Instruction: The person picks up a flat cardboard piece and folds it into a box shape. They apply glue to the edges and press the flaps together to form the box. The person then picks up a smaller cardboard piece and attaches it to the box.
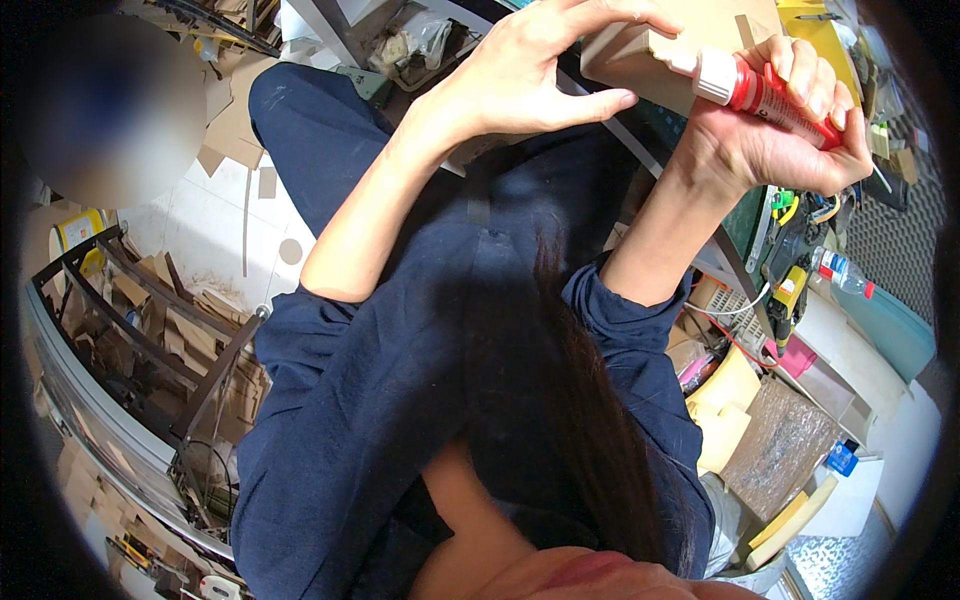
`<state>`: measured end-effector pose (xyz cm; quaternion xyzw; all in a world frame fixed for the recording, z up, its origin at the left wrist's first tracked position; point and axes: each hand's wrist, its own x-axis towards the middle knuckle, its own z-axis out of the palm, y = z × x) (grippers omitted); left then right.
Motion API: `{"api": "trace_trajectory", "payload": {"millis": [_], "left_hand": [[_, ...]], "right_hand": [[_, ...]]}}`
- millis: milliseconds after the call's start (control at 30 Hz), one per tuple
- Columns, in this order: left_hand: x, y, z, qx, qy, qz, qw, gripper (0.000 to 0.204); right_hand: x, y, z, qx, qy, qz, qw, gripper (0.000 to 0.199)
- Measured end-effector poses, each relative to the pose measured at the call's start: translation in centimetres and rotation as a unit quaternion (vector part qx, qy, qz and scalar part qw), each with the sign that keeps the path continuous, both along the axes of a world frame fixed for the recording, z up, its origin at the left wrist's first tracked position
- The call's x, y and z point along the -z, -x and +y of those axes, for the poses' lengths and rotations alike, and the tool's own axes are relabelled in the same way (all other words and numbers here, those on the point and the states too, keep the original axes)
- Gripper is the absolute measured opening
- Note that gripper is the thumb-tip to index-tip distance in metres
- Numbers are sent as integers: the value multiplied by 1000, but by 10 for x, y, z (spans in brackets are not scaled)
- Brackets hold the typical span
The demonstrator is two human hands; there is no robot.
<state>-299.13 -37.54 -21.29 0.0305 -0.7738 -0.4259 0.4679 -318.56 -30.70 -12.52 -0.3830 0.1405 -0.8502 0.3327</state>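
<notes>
My right hand is wrapped round a red squeeze bottle with a white ribbed cap. The bottle is tilted over, its white tip pointing up and left toward my other hand. Thumb and fingers spread wide, my left hand holds nothing that I can see. Just beyond both hands lies a tan cardboard piece, box-like in shape, partly hidden by the right hand and the bottle. Part of its far side is cut off by the upper edge.
A dark green work surface edges in at the right, with a yellow-and-black tool and a clear plastic bottle beside it. At the left stands a dark metal rack with cardboard scraps around it. Wrapped cardboard is at the lower right.
</notes>
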Motion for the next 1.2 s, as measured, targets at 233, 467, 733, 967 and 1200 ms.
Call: {"api": "trace_trajectory", "payload": {"millis": [233,467,733,967,1200], "left_hand": [[0,-1,0,-5,-1,-4,1000,63],[-1,-2,0,-8,3,-9,1000,63],[1,3,0,-16,10,2,1000,63],[1,7,3,-52,-2,-9,999,59],[-11,3,9,-70,-15,-47,996,53]], "right_hand": [[-1,-5,4,-1,19,8,1000,25],[2,-12,7,4,38,24,999,25],[-16,-5,30,114,-6,-141,983,30],[-9,30,105,162,-67,-59,983,82],[25,59,178,331,-121,-113,929,77]]}}
